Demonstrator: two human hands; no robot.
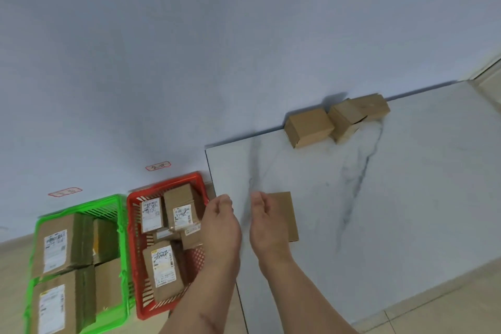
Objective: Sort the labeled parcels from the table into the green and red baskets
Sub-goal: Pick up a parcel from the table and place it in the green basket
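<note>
Parcels [162, 268] fill red basket [132, 214], others in green basket [122, 225], both hands relaxed, holding nothing

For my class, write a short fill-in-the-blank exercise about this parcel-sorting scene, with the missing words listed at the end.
1. The red basket stands between the table and the ____ basket.
2. The flat parcel near the right hand lies on the ____.
3. The three boxes at the table's far edge stand against the ____.
4. The left hand holds ____.

Missing words: green; table; wall; nothing
</note>
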